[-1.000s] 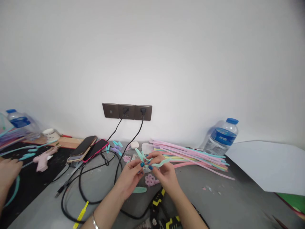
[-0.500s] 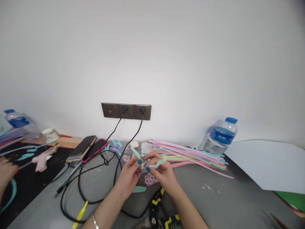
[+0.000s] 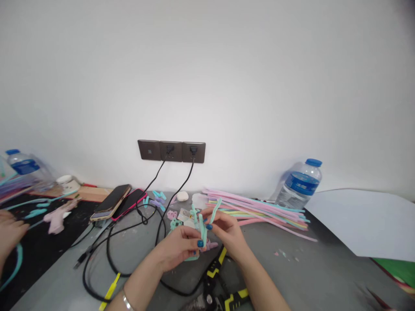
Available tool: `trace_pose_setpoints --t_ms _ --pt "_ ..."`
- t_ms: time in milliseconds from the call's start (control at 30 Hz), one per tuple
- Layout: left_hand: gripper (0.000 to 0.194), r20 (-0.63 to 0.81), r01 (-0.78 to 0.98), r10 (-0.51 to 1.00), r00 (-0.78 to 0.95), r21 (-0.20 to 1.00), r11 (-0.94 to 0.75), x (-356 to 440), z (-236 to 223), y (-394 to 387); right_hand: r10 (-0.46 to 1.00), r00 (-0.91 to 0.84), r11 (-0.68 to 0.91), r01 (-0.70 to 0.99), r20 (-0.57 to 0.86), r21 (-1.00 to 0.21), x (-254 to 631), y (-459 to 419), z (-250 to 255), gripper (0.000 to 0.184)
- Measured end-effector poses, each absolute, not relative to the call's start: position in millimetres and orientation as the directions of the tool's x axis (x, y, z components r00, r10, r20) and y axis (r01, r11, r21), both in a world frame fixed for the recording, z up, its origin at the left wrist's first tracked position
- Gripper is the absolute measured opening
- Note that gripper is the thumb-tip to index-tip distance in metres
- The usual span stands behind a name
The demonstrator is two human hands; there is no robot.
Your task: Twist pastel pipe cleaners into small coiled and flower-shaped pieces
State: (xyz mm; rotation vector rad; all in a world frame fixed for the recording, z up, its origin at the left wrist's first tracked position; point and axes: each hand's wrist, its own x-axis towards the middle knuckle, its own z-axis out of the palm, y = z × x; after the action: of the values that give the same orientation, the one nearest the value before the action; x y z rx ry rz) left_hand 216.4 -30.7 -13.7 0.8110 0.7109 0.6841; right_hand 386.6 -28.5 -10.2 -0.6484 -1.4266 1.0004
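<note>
Mint-green pipe cleaners [image 3: 203,229], bent into a looped shape, are held up in front of me by both hands. My left hand [image 3: 180,247] pinches the lower part between thumb and fingers. My right hand [image 3: 225,231] grips the upper right side, where one strand [image 3: 216,209] sticks up past the fingers. A pink pipe-cleaner flower [image 3: 209,245] lies on the table, partly hidden behind my hands. Another mint looped piece [image 3: 176,223] and a small pink flower [image 3: 172,214] rest just beyond my left hand.
Pliers with black-and-yellow handles [image 3: 214,272] lie below my hands. A bundle of pastel pipe cleaners [image 3: 259,209], a water bottle [image 3: 300,183] and white paper [image 3: 363,220] are to the right. Black cables [image 3: 108,242] and phones [image 3: 112,202] sit left. Another person's hand [image 3: 11,233] is at far left.
My left hand has turned and shifted slightly right and down. The mint pipe cleaners now stand upright between my hands, and a mint looped piece has come into view behind the left hand.
</note>
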Motion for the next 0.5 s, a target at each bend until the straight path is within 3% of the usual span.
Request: trace_pose_setpoints --t_ms 300,500 --pt "0.024 -0.346 -0.158 0.696 0.629 0.820 0.551 208 -8 -29 0.881 -0.183 0.392 -0.235 0.437 -0.889 391 -27 -10 0.014" --pt "0.028 -0.248 -0.127 0.740 0.625 0.903 0.411 205 -7 -25 0.938 -0.137 0.292 -0.178 0.318 -0.940 391 -22 -16 0.017"
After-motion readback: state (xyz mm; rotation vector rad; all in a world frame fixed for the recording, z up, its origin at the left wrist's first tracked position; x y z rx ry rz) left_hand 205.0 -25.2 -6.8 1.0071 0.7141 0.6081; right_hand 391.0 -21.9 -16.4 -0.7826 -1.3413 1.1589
